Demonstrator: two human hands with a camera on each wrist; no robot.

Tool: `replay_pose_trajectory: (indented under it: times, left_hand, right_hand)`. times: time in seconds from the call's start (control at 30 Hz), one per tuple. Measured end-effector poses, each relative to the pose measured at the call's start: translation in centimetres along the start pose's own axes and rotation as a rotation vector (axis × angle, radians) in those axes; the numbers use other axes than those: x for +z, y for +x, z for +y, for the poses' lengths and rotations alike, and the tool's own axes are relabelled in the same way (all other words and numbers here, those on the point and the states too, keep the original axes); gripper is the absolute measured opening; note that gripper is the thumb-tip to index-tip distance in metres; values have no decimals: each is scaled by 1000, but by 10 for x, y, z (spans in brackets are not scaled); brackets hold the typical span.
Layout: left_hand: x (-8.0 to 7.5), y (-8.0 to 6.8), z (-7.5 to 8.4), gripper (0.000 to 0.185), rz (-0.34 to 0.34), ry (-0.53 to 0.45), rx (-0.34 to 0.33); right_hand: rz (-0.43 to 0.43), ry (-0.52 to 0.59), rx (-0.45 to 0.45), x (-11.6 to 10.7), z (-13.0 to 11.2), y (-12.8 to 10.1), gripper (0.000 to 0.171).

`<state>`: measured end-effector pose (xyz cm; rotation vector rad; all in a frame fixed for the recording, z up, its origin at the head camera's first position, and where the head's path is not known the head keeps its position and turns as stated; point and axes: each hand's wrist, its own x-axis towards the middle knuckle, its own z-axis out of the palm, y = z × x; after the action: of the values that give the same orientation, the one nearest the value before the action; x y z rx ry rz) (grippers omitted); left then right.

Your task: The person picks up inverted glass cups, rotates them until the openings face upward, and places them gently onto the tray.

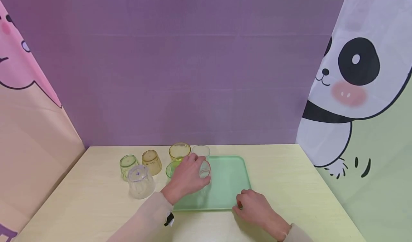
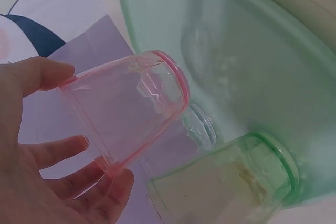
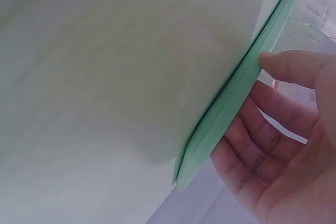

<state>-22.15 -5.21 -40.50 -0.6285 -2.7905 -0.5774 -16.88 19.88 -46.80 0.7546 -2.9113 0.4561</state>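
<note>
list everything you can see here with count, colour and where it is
tray: 1, mint green, table centre
pink cup: 1, clear pink, tilted in left hand over tray
yellow cups: 2, amber, one by tray's far left corner, one further left upside down
green cups: 2, pale green, one far left, one by tray's left edge
clear cups: 2, one upside down front left, one behind the pink cup
table: 1, pale yellow
left hand: holds pink cup
right hand: grips tray's near edge

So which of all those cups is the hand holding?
The pink-rimmed clear cup. The left hand grips it over the green tray, tilted. The yellow, green and clear cups all stand alone, untouched by either hand.
</note>
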Motion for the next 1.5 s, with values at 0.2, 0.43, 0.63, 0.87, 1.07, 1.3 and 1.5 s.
replay_pose_trajectory:
  times: [0.2, 0.43, 0.63, 0.87, 1.07, 1.3, 1.5]
  left_hand:
    - [4, 2, -3, 55, -16, 68, 30]
    - [9, 3, -7, 50, -29, 158, 84]
    - [12, 4, -7, 48, -37, 177, 93]
    - [15, 4, -7, 44, -33, 213, 98]
    - [21, 5, -6, 41, -18, 257, 93]
    - [25, 4, -7, 34, 17, 304, 130]
    - [26, 2, -7, 29, 46, 330, 166]
  right_hand:
    - [6, -2, -1, 0, -2, -1, 26]
    - [2, -7, 1, 1, -3, -1, 28]
    - [-9, -3, 2, 1, -3, -1, 28]
    - [-25, -8, 12, 0, -3, 0, 29]
    - [-27, -7, 12, 1, -3, -1, 29]
    - [-29, -12, 11, 1, -3, 0, 29]
    - [-30, -23, 11, 1, -4, 0, 29]
